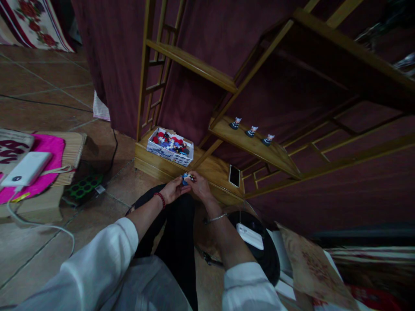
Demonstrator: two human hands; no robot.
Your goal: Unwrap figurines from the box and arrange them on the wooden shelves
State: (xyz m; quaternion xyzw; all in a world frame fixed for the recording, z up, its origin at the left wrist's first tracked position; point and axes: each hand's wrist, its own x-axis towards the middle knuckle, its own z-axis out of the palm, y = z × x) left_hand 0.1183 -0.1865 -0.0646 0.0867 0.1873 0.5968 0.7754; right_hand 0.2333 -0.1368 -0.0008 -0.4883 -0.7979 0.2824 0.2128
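Between my two hands, just above my knees, is a small blue, white and black figurine [186, 178]. My left hand [173, 190] grips it from the left with curled fingers. From the other side, the fingers of my right hand [199, 185] pinch it; its finer details are too small to make out. Beyond my hands, an open cardboard box [170, 156] holds several small figurines in red, white, blue and black. Three matching figurines [251, 131] stand upright in a row on the slanting-looking wooden shelf [227, 129], up and right of my hands.
A phone [234, 176] lies on the lower wooden board [210, 170]. Shelf posts and lattice rise in front of a dark red curtain [116, 65]. At left, a white power bank [27, 169] with a cable sits on a pink cloth. A white device [250, 236] rests on a black round seat at right.
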